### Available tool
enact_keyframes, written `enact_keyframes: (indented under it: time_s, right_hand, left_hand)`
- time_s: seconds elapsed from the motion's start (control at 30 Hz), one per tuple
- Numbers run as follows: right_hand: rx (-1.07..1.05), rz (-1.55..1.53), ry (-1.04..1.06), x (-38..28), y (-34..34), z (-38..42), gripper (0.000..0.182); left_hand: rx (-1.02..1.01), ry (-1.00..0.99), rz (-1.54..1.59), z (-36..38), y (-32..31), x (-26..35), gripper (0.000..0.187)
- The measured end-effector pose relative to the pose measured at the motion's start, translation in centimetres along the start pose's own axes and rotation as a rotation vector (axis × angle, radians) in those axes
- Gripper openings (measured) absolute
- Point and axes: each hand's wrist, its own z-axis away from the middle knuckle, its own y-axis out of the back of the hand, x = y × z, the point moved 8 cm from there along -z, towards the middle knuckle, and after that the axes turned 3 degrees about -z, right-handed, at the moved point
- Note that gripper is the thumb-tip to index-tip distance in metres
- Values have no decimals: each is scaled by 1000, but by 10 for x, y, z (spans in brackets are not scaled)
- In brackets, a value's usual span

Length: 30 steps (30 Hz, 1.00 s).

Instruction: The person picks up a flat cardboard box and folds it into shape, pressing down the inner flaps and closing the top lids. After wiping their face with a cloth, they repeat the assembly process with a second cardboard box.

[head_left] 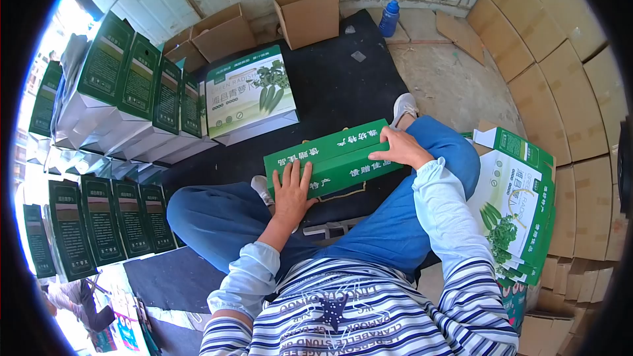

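A long green carton [334,151] with white Chinese lettering lies across my lap, between my knees. My left hand [292,191] rests on its left part, fingers spread flat over the surface. At the carton's right end, my right hand [403,148] grips the edge, with the thumb on the lettered face and the fingers bent at the corner. A white and green radish gift box [247,95] lies farther off, up and left of the carton. Beside my right leg are more boxes of this kind [511,191], lying in a pile.
Rows of green boxes [142,79] stand at the left, with another row [105,224] nearer me. Open brown cartons [306,18] sit along the back wall. A blue bottle [389,18] stands behind the black mat [336,79]. Brown cardboard [560,99] is stacked at the right.
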Motion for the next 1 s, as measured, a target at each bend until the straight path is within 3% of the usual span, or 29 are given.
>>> enact_keyframes:
  time_s: [0.17, 0.27, 0.4, 0.87, 1.0]
  right_hand:
    - [196, -5, 219, -8, 5, 15, 45]
    - [192, 24, 135, -10, 8, 24, 40]
    - [257, 127, 190, -14, 11, 21, 35]
    - [171, 157, 92, 7, -4, 0, 34]
    - [-75, 165, 17, 7, -5, -22, 36]
  left_hand:
    - [62, -22, 66, -6, 2, -4, 90]
    - [62, -40, 68, -6, 1, -2, 85]
    - [11, -63, 41, -11, 1, -2, 82]
    - [-28, -30, -1, -6, -10, -2, 97]
    - [-34, -44, -1, -10, -11, -4, 98]
